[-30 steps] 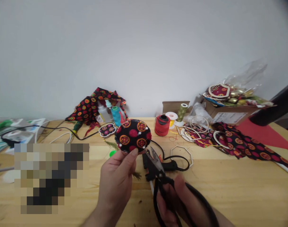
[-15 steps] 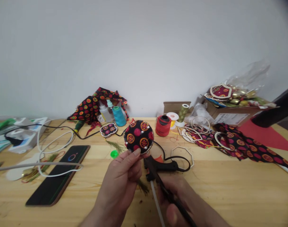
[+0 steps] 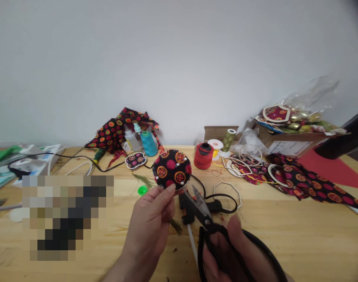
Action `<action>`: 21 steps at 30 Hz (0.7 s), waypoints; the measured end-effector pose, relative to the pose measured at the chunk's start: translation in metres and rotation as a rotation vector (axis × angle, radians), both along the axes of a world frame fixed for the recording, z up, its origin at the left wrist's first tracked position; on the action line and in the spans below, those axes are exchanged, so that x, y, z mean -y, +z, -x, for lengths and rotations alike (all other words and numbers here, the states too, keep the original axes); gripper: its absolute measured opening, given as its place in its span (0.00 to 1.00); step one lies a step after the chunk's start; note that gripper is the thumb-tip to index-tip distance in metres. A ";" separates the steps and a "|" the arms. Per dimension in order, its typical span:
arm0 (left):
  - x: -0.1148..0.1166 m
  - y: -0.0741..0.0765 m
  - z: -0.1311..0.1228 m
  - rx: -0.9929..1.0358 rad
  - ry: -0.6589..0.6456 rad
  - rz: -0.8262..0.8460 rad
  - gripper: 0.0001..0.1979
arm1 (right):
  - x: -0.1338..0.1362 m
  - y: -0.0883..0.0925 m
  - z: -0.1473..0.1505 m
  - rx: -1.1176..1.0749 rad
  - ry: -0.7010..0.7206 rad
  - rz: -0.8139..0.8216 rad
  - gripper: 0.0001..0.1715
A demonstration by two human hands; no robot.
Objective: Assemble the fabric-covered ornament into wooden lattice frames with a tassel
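My left hand point(image 3: 152, 225) pinches the lower edge of a round disc point(image 3: 172, 170) covered in black fabric with red and orange patterns. Small white beads dot the disc's face. In my right hand point(image 3: 236, 244) are black-handled scissors point(image 3: 207, 222), their blades a little apart and the tips just below and right of the disc. Behind the blades lies a black glue gun point(image 3: 188, 214) on the table, with a whitish glue stick point(image 3: 192, 241) sticking out toward me. A dark green tassel point(image 3: 176, 226) shows beneath my left hand.
A red thread spool point(image 3: 203, 156) and a teal thread cone point(image 3: 149, 144) stand at the back. Patterned fabric point(image 3: 302, 178) and thin hoops lie right, near a full cardboard box point(image 3: 287, 145). An octagonal frame point(image 3: 240, 196) lies behind the scissors. Pixelation hides the left area.
My right hand has turned the scissors and spread their handles, so the blades now show apart near the disc. My left hand and the disc have barely moved.
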State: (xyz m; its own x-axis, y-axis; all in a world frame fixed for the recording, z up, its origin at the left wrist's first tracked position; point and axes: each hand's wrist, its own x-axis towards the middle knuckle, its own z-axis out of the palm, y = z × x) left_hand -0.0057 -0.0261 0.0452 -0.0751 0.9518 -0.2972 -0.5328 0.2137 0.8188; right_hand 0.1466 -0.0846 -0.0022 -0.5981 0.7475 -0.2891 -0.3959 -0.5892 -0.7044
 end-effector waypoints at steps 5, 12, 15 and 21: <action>0.002 0.001 -0.002 -0.007 0.035 -0.007 0.13 | 0.000 -0.001 0.000 -0.064 -0.007 0.032 0.47; 0.003 -0.005 -0.002 -0.060 0.082 -0.045 0.11 | -0.002 0.011 0.002 -0.162 -0.014 0.146 0.45; 0.005 -0.011 -0.001 -0.181 0.111 -0.114 0.08 | -0.003 0.016 0.001 -0.265 0.030 0.156 0.50; 0.009 -0.014 0.003 -0.505 0.155 -0.222 0.05 | -0.007 0.016 0.004 -0.248 0.045 0.185 0.50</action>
